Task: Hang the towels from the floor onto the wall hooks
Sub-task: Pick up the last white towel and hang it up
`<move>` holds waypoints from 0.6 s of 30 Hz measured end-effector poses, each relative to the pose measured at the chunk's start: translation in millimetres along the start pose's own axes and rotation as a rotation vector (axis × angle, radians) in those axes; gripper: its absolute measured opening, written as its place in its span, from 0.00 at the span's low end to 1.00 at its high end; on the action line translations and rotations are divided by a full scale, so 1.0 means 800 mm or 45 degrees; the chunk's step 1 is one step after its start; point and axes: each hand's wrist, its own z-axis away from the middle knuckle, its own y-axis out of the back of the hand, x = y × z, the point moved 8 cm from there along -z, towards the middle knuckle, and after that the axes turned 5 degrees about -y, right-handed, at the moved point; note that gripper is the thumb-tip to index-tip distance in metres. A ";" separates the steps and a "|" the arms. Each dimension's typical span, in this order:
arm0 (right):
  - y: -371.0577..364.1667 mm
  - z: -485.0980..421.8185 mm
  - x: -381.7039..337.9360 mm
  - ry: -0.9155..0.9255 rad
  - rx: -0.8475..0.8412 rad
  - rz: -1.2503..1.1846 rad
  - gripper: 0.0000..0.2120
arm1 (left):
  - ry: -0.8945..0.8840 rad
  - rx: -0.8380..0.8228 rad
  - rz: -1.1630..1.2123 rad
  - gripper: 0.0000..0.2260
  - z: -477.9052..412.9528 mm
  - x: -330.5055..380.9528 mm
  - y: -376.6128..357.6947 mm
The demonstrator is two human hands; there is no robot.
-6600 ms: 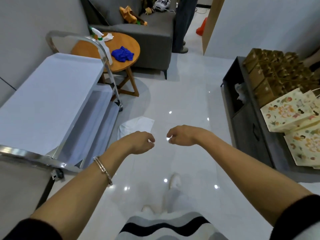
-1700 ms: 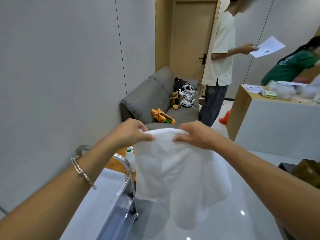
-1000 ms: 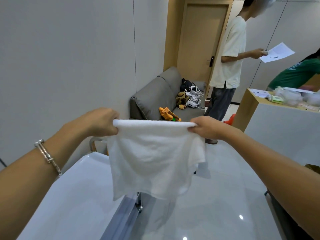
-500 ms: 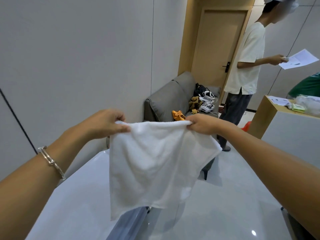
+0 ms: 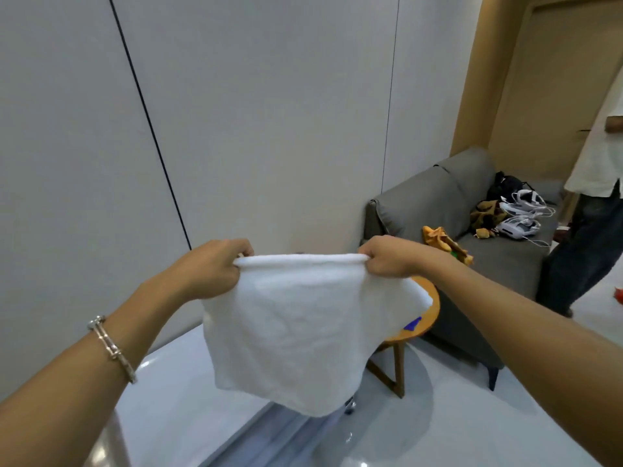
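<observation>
**Towel held taut between two hands, facing the wall**

The left hand and right hand each curl tightly round a top corner of a white towel, fingers folded over its rolled upper edge. The edge runs straight and level between the two fists. The towel is up in the air at arm's length, well off the floor; its body hangs loose below – soft, nubby terry, with the lower right corner flaring outward. A metal link bracelet sits on the left wrist.

Under the towel lies the smooth, pale top of a cart, with lower shelves showing at the bottom edge. To the right, partly hidden by the towel, stands a round wooden table on slanted legs, with a scrap of blue cloth on it.

Beyond is a grey fabric sofa carrying an orange bundle and white headsets with cables. A person in a pale shirt and dark trousers stands at the right edge – only partly in view.

The wall ahead is flat grey panelling split by thin dark seams. A tan wooden door stands at the far right. The floor is glossy white and reflects the ceiling lights.
</observation>
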 end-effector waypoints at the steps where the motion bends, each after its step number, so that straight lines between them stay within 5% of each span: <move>1: -0.004 0.002 -0.001 0.030 -0.002 0.019 0.10 | 0.027 0.015 0.002 0.17 0.014 0.001 0.000; 14: -0.106 0.057 -0.195 0.600 -0.092 -0.042 0.12 | 0.666 0.424 0.209 0.06 0.318 -0.017 0.025; 18: -0.128 0.105 -0.283 0.788 -0.208 -0.130 0.11 | 0.817 0.491 0.209 0.16 0.440 -0.023 0.052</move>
